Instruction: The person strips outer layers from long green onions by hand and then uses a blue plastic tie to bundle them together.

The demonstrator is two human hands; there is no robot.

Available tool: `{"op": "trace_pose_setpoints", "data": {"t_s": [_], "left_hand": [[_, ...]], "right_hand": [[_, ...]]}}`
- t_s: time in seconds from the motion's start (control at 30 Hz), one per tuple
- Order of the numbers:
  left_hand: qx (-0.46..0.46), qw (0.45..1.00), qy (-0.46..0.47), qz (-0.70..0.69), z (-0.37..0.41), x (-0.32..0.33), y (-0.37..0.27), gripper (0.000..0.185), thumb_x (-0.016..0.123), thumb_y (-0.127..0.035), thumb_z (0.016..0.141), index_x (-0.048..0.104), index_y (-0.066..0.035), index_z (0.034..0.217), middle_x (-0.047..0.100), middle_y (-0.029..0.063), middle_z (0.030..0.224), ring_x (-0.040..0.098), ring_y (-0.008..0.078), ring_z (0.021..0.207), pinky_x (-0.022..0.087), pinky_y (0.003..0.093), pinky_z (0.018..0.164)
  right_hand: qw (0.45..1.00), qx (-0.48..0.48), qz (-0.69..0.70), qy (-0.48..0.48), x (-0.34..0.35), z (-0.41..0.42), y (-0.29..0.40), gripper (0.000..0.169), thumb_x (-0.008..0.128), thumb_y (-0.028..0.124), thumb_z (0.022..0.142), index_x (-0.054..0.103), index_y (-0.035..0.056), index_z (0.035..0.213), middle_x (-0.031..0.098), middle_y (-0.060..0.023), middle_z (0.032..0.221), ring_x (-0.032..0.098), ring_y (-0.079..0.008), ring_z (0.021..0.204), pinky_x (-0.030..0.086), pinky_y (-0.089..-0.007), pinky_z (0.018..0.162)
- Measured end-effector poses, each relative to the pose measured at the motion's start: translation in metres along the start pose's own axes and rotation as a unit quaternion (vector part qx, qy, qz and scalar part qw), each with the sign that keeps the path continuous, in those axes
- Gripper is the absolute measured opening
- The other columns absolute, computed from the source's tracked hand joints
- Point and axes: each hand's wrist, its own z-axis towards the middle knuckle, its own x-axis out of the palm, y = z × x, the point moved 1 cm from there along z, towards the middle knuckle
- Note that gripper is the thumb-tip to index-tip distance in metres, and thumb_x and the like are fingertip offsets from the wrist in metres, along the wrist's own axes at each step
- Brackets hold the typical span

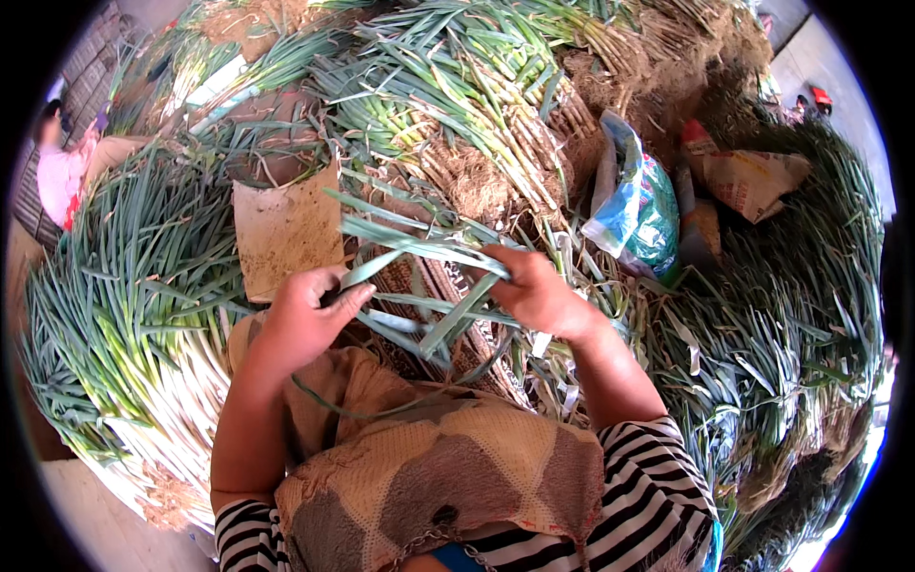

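Before my chest, over my lap, my right hand (pixel 532 289) grips a few flat green onion leaves (pixel 422 247) at one end. Their other ends reach left, past my left hand (pixel 314 307). Thumb and fingers of the left hand pinch one folded leaf. More loose leaves cross below and between the hands, above a patterned woven cloth (pixel 429 286). A pile of green onions with white stems (pixel 164 365) lies to the left. Untrimmed green onions with brown, dry roots (pixel 493 171) lie beyond my hands.
A dirty, pale board (pixel 286 229) stands near my left hand. On the right are a blue and green plastic bag (pixel 647 207), a torn printed sack (pixel 750 179) and a large heap of green onions (pixel 758 357). A person in pink (pixel 61 175) sits at the far left.
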Motion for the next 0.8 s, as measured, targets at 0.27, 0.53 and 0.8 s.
{"op": "trace_pose_setpoints", "data": {"t_s": [0.27,0.53,0.8], "left_hand": [[0.037,0.998,-0.029,0.032,-0.014,-0.013,0.020,0.021,0.066,-0.012,0.070,0.058,0.003,0.083,0.058,0.0044,0.070,0.052,0.0105,0.063,0.042,0.0237,0.058],[0.086,0.995,0.033,0.036,-0.042,-0.026,0.018,0.020,0.059,-0.025,0.075,0.062,-0.007,0.082,0.059,0.0101,0.070,0.057,0.0237,0.060,0.043,0.0326,0.054],[0.131,0.977,-0.054,0.157,-0.063,0.010,0.029,0.019,0.054,-0.027,0.071,0.060,-0.010,0.073,0.057,0.0119,0.065,0.056,0.0311,0.063,0.043,0.0403,0.054]], "right_hand": [[0.987,0.073,-0.061,-0.128,-0.018,-0.015,-0.044,0.018,0.054,0.002,0.073,0.054,-0.0025,0.089,0.059,-0.0128,0.071,0.052,-0.0115,0.064,0.042,-0.0265,0.059],[0.989,-0.052,-0.124,-0.059,0.005,-0.006,-0.012,0.034,0.051,0.000,0.076,0.043,-0.0053,0.108,0.055,-0.0190,0.091,0.054,-0.0237,0.084,0.041,-0.0315,0.076],[0.967,-0.183,-0.023,0.175,0.078,0.009,0.065,0.061,0.053,-0.006,0.068,0.029,-0.0010,0.123,0.048,-0.0173,0.110,0.047,-0.0245,0.102,0.035,-0.0314,0.087]]}}
